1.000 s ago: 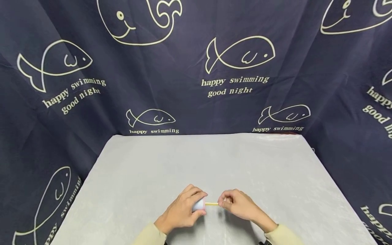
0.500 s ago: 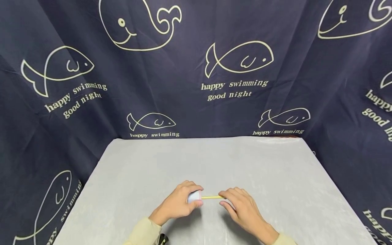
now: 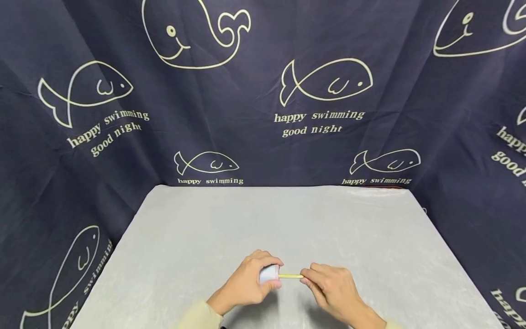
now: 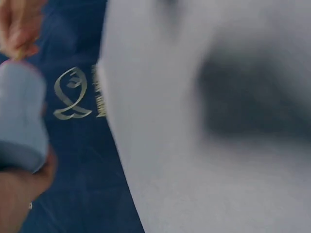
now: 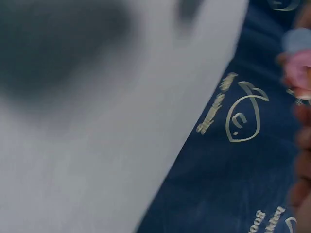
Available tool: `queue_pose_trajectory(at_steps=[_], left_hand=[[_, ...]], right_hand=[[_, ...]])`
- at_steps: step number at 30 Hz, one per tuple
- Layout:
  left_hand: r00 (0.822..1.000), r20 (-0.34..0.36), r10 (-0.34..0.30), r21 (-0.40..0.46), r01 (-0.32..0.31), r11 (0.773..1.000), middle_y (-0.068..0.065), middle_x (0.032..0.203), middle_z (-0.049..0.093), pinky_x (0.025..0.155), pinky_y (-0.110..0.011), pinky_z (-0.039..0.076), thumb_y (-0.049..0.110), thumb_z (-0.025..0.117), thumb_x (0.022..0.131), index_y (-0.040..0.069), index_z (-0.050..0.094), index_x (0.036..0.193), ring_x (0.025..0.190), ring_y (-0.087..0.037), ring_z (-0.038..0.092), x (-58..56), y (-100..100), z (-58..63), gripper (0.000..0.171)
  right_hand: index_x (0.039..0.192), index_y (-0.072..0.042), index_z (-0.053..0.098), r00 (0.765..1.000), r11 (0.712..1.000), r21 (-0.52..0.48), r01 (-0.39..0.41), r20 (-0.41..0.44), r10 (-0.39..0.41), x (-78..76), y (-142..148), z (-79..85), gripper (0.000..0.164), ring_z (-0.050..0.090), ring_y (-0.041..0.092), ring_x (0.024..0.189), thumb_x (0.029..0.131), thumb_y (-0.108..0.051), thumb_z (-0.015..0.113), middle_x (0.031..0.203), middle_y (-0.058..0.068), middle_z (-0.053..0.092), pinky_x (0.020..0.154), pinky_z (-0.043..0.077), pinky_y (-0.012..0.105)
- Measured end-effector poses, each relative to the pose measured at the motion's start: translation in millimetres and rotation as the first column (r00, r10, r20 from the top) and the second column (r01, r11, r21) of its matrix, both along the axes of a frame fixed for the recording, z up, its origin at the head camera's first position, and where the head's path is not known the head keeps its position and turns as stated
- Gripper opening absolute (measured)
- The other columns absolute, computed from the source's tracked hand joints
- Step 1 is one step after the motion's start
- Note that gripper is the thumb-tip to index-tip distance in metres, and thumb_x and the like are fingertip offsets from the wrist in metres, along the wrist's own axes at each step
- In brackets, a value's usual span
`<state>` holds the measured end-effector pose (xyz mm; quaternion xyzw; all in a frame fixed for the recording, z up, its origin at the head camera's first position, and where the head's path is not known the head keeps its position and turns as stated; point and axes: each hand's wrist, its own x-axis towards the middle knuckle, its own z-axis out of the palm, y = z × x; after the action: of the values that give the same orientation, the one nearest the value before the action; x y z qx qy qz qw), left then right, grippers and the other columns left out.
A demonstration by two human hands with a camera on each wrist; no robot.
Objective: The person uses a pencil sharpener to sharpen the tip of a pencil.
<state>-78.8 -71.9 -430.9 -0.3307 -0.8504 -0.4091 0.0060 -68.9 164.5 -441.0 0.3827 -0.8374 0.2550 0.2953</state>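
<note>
My left hand [image 3: 245,282] holds a light-blue pencil sharpener [image 3: 269,273], thumb on the near side and fingers over the far side. A thin yellow pencil [image 3: 290,276] sticks out of its pink end to the right. My right hand [image 3: 336,288] pinches the pencil's outer end between thumb and fingers. In the left wrist view the sharpener [image 4: 20,109] shows its rounded body, with the right fingertips [image 4: 22,36] close to its pink rim. The right wrist view catches only the pink end [image 5: 297,70] at its edge. The pencil's tip is hidden inside the sharpener.
A pale grey cloth covers the table [image 3: 263,219], and both hands are above its near part. Dark blue curtains [image 3: 255,119] with fish drawings and lettering hang behind the table and along both sides.
My right hand has turned over the pencil: its fingers loosened half a second ago and now pinch the end again. The left hand keeps its grip on the sharpener.
</note>
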Motion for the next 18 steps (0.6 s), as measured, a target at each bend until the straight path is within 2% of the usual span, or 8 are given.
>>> queue_pose_trajectory(at_steps=[2,3,5,7,9,11,16,18], left_hand=[[0.989,-0.147,-0.009,0.003,0.01,1.0,0.003,0.098,0.065,0.072,-0.016,0.042,0.025,0.074,0.079,0.01,0.066,0.109,0.086,-0.006,0.05,5.0,5,-5.8,0.035],[0.973,-0.231,-0.016,-0.003,0.015,1.0,0.002,0.099,0.064,0.073,-0.015,0.043,0.027,0.074,0.079,0.009,0.066,0.109,0.087,-0.007,0.05,6.8,7,-9.1,0.036],[0.925,-0.378,-0.028,-0.026,0.02,0.999,0.002,0.101,0.063,0.076,-0.014,0.044,0.03,0.073,0.08,0.008,0.065,0.109,0.089,-0.009,0.051,8.6,9,-14.3,0.037],[0.89,-0.452,-0.052,-0.058,0.029,0.998,0.001,0.102,0.062,0.078,-0.013,0.043,0.032,0.072,0.081,0.008,0.064,0.11,0.09,-0.009,0.051,9.2,9,-18.6,0.038],[0.883,-0.464,-0.076,-0.091,0.038,0.995,0.001,0.103,0.061,0.079,-0.014,0.043,0.031,0.073,0.081,0.007,0.064,0.111,0.09,-0.009,0.051,8.8,8,-21.3,0.039],[0.901,-0.425,-0.083,-0.112,0.038,0.993,0.0,0.105,0.061,0.08,-0.016,0.045,0.028,0.076,0.078,0.007,0.063,0.111,0.092,-0.01,0.051,7.7,6,-22.1,0.041],[0.973,-0.227,-0.046,-0.114,0.021,0.993,0.0,0.108,0.062,0.079,-0.02,0.047,0.022,0.077,0.076,0.007,0.064,0.114,0.095,-0.011,0.051,3.0,-3,-15.8,0.043],[0.992,-0.124,-0.018,-0.1,0.005,0.995,0.002,0.108,0.063,0.078,-0.021,0.046,0.023,0.076,0.078,0.009,0.064,0.115,0.096,-0.009,0.051,0.8,-6,-11.5,0.041]], right_hand=[[0.077,-0.022,0.069,0.957,1.0,-0.01,-0.019,0.289,0.021,5.7,5,6.9,0.018,0.025,-0.012,0.049,0.092,-0.026,0.061,0.058,-0.019,0.043,0.043,0.023,0.007],[0.077,-0.023,0.07,0.897,0.999,-0.024,-0.027,0.441,0.035,7.2,8,10.1,0.016,0.025,-0.012,0.048,0.091,-0.025,0.062,0.056,-0.019,0.042,0.042,0.023,0.008],[0.077,-0.022,0.071,0.723,0.998,-0.064,-0.03,0.687,0.066,7.0,11,15.3,0.015,0.026,-0.01,0.045,0.09,-0.024,0.063,0.054,-0.018,0.041,0.04,0.023,0.011],[0.078,-0.019,0.072,0.563,0.994,-0.101,-0.034,0.82,0.102,4.9,14,17.5,0.019,0.027,-0.007,0.044,0.091,-0.025,0.061,0.052,-0.016,0.04,0.04,0.023,0.014],[0.079,-0.017,0.072,0.497,0.992,-0.119,-0.043,0.859,0.125,3.2,15,16.2,0.019,0.028,-0.006,0.044,0.092,-0.025,0.06,0.053,-0.015,0.041,0.039,0.024,0.014],[0.085,-0.016,0.069,0.546,0.992,-0.11,-0.055,0.829,0.122,3.1,13,12.3,0.014,0.031,-0.006,0.046,0.092,-0.024,0.061,0.057,-0.016,0.043,0.041,0.027,0.015],[0.094,-0.019,0.06,0.85,1.0,-0.03,-0.01,0.527,0.024,7.1,5,-2.1,0.014,0.037,-0.009,0.056,0.084,-0.018,0.07,0.071,-0.017,0.055,0.047,0.034,0.015],[0.095,-0.019,0.059,0.932,1.0,-0.011,0.008,0.363,-0.004,7.5,3,-7.0,0.016,0.04,-0.008,0.06,0.084,-0.018,0.07,0.077,-0.016,0.059,0.051,0.035,0.013]])
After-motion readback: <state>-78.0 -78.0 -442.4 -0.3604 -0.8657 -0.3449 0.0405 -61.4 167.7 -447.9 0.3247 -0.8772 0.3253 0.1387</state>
